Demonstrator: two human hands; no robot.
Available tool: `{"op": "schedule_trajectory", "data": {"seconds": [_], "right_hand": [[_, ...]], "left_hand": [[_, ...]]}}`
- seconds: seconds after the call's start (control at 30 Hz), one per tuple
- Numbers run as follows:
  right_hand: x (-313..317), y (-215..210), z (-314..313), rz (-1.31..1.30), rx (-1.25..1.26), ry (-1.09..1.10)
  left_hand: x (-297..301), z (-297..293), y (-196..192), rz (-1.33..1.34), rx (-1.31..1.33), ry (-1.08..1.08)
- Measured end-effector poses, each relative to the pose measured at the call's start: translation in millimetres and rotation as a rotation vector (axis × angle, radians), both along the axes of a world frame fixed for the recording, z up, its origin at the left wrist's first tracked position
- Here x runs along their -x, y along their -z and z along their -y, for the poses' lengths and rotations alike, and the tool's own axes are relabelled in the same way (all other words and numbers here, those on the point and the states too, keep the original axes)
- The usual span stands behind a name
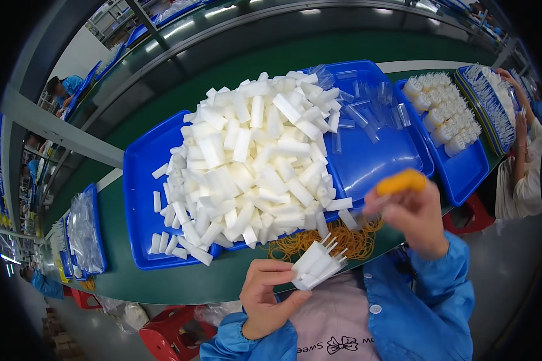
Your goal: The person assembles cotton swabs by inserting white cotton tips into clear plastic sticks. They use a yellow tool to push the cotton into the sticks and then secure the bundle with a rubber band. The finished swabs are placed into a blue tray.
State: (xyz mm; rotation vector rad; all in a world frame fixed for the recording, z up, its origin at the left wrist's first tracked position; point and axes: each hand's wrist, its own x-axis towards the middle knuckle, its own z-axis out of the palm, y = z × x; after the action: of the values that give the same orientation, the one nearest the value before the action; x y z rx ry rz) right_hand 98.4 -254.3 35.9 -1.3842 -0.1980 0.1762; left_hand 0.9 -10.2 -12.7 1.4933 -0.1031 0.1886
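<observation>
My left hand [266, 301] pinches a small bundle of white foam-like pieces [314, 268] between thumb and fingers, close to my chest. Several thin pale stems jut from the bundle's upper right side. My right hand [417, 219], smeared by motion, is closed round a tool with a yellow handle [401, 181]. A white piece [347, 219] shows to the left of that hand; whether the tool touches it I cannot tell. Beyond both hands, a large heap of white foam pieces [253, 153] covers most of a blue tray [140, 207].
Tan rubber bands [289, 245] lie on the green table [180, 286] just past my left hand. Clear plastic tubes [361, 108] sit in a second blue tray [376, 174]. At right, another tray [464, 180] holds white bundles, near a co-worker's arms [520, 141]. Red stools [168, 337] stand below.
</observation>
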Motion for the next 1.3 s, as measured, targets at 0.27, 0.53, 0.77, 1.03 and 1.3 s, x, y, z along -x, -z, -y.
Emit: {"op": "schedule_trajectory", "data": {"seconds": [0.27,0.53,0.77,1.03,1.3], "right_hand": [[35,7,-8,0.032,-0.133,-0.047],[30,9,5,0.020,-0.145,-0.014],[27,16,8,-0.057,-0.219,-0.061],[25,16,6,-0.100,-0.237,-0.138],[24,6,12,-0.086,-0.193,-0.163]], "left_hand": [[-2,6,-12,0.079,-0.225,0.022],[-4,8,-10,0.137,-0.181,0.002],[-5,5,-11,0.132,-0.239,0.077],[-11,10,-28,0.056,-0.480,0.104],[-16,14,-38,0.207,-0.657,0.199]]}}
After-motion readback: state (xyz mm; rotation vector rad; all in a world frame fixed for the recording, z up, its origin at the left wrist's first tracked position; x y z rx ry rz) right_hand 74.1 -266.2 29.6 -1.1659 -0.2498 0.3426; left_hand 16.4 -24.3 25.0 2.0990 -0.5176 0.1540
